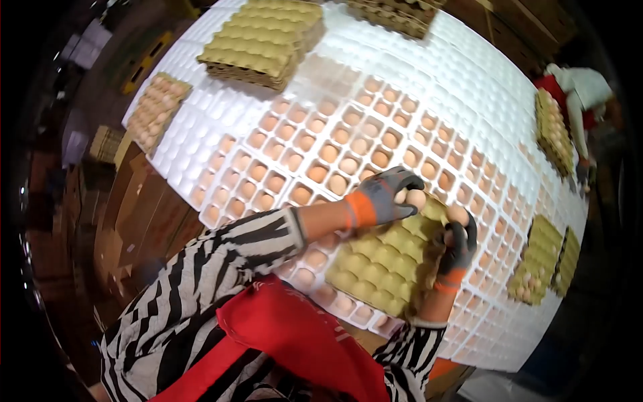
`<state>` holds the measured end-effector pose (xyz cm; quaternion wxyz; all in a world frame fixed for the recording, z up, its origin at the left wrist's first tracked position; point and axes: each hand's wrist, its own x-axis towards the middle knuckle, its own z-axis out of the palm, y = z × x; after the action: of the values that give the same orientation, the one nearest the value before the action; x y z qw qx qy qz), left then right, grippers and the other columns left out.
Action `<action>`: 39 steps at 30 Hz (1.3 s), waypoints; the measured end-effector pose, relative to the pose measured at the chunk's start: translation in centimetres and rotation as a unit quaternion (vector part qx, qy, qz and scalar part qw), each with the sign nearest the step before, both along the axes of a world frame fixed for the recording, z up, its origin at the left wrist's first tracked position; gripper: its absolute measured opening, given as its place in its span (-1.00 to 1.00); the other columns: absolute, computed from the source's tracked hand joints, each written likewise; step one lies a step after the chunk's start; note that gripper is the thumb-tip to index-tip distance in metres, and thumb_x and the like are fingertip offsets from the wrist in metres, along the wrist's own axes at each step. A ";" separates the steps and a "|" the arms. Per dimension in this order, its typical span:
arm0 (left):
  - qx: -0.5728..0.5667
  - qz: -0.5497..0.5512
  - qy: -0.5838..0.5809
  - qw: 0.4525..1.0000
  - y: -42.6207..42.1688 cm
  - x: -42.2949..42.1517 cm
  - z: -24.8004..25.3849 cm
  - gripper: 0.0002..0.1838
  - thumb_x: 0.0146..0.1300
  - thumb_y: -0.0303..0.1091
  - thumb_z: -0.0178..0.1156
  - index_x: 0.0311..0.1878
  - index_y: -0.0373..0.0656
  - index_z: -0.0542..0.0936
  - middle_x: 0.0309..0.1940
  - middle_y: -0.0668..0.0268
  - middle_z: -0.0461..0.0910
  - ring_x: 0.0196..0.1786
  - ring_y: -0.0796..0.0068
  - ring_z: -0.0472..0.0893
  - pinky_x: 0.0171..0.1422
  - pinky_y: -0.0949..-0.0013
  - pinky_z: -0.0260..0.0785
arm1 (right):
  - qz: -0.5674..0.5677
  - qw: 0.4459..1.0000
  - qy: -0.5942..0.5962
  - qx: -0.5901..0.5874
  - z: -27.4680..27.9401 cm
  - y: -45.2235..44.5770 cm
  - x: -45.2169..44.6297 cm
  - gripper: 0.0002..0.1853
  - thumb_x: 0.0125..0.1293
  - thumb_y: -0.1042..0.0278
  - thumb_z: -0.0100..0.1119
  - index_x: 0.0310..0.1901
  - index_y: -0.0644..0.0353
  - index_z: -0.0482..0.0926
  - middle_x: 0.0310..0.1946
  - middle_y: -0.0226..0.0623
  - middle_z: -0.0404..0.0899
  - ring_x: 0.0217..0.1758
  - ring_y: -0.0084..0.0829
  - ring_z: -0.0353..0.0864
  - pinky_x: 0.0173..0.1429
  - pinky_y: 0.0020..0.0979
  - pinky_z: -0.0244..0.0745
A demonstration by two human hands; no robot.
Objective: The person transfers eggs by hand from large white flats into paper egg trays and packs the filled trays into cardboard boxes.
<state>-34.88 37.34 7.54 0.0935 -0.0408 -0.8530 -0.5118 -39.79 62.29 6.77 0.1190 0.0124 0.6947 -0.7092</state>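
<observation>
My left hand [390,194], in a grey and orange glove, is closed around eggs [415,199] above the upper edge of a yellowish pulp egg tray [378,258]. At the tray's right side my right hand [458,246], gloved alike, grips an egg [457,215], with another partly hidden under its fingers. The pulp tray lies on top of white plastic trays; its cups in view hold no eggs. Around both hands, brown eggs [348,165] sit one to a compartment in the white trays [320,155].
A tall stack of pulp trays [262,40] stands at the back left, another stack [395,15] behind it. Pulp trays with eggs lie at the far left [159,110] and right [536,258]. At the right edge another person [581,94] works beside a filled tray [553,130]. Cardboard boxes [137,224] stand left.
</observation>
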 end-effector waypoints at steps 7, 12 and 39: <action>-0.015 0.369 0.004 0.929 -20.4 12.7 -2.7 -0.50 0.13 -0.43 0.46 0.17 -0.21 0.60 0.01 0.25 0.62 0.03 0.41 0.61 0.12 0.34 0.51 | 0.114 0.991 -0.064 -0.016 1.7 -12.3 6.8 -0.67 0.26 0.52 0.18 0.08 0.26 0.57 -0.08 -0.25 0.63 -0.19 -0.46 0.61 -0.17 -0.44 0.55; -0.103 0.387 0.008 0.916 -31.6 13.9 -6.4 -0.55 0.12 -0.38 0.43 0.11 -0.11 0.60 0.01 0.18 0.60 0.09 0.14 0.57 0.17 0.19 0.48 | 0.219 0.975 0.014 0.022 0.0 -25.9 9.4 -0.60 0.27 0.45 0.31 0.14 0.27 0.57 -0.10 -0.35 0.63 -0.15 -0.55 0.60 -0.12 -0.48 0.57; -0.317 0.184 -0.082 0.927 -38.4 20.7 -10.1 -0.18 0.36 0.08 0.09 0.51 -0.31 0.25 0.50 -0.07 0.22 0.59 -0.07 0.11 0.69 -0.10 -0.22 | 0.169 0.848 0.412 0.288 -3.5 -48.7 11.6 -0.49 0.29 0.51 0.21 0.31 0.18 0.50 0.20 -0.04 0.56 0.26 0.00 0.51 0.39 -0.13 0.38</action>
<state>-14.16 -1.08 -2.54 0.0980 0.1313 -0.9680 -0.1902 -28.14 13.57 3.28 -0.0686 -0.3647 0.8446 -0.3860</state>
